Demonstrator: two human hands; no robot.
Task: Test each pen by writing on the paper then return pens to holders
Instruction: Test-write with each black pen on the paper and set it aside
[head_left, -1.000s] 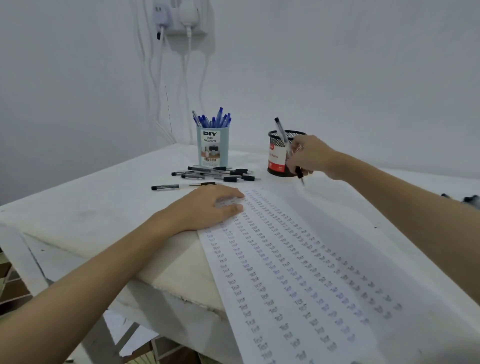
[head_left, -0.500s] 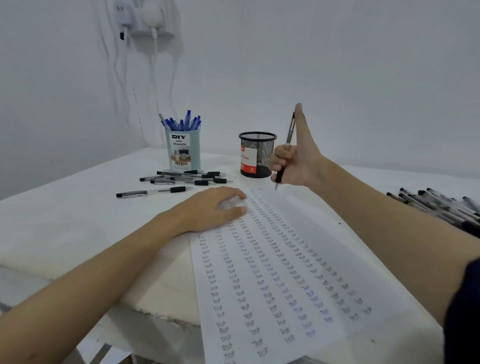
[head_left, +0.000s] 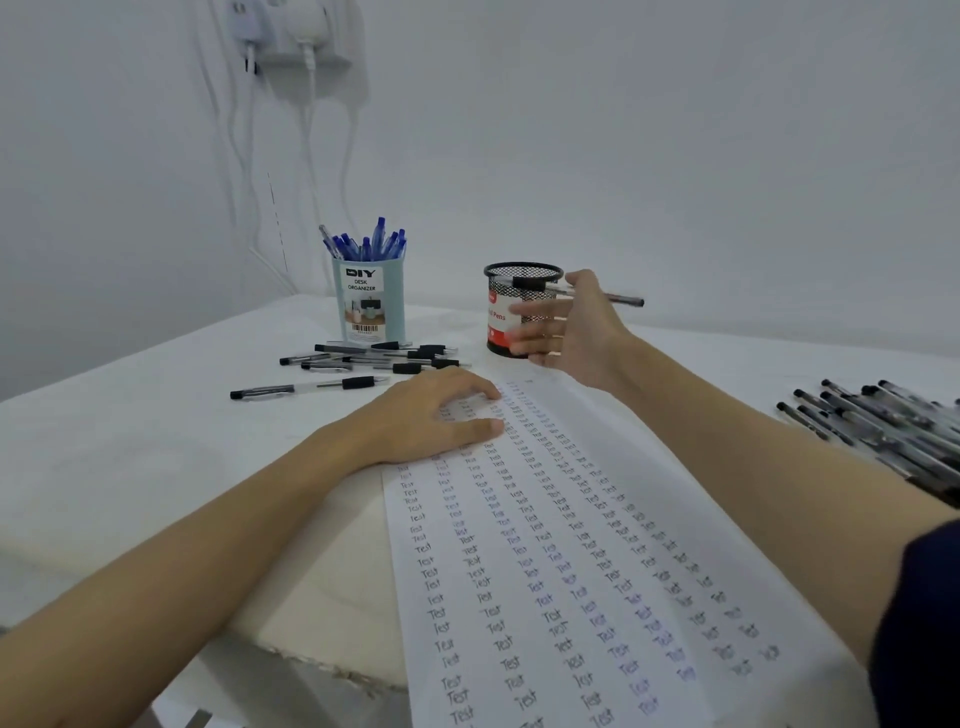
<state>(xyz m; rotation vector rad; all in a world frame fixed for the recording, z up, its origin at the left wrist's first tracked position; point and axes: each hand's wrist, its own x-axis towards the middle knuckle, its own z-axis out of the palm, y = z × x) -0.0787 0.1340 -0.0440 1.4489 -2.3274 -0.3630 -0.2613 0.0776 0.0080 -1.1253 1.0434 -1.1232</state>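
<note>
Since half a second ago the right hand (head_left: 576, 332) has tipped its pen (head_left: 621, 298) from upright to level, beside the mesh holder (head_left: 522, 291); the thumb pinches it while the fingers (head_left: 535, 312) spread out. The left hand (head_left: 431, 415) remains flat, fingers released, on the paper (head_left: 571, 571). The blue holder (head_left: 370, 306) holds blue pens (head_left: 371, 244). Mesh holder contents: cannot tell. Loose pens (head_left: 374, 358) lie on the table (head_left: 130, 441).

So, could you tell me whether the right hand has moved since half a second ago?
Yes. The right hand swung leftward against the black mesh holder, fingers now across its front, and the pen it holds went from upright to lying level.
</note>
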